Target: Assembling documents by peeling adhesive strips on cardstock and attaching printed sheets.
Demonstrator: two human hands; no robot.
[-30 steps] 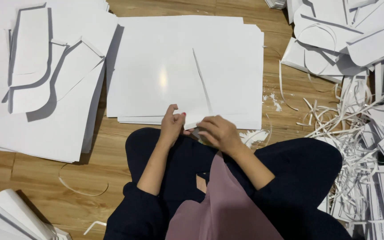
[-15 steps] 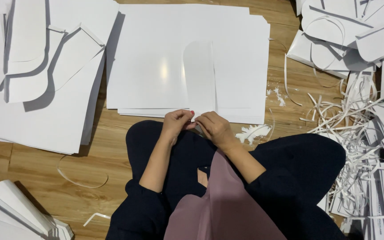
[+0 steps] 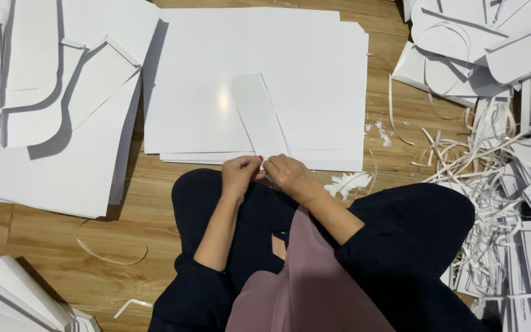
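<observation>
Both your hands, left (image 3: 239, 174) and right (image 3: 288, 174), pinched the near end of a folded white paper strip (image 3: 259, 117), fingers curled closed.

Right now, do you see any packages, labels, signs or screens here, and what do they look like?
None in view: only plain white paper on a wooden floor.
Folded white piece: pinched by left hand and right hand, over a flat white sheet stack.
Thin white offcut strips: tangled at the right.

narrow white paper piece (image 3: 260, 117) upright, pinched
</observation>
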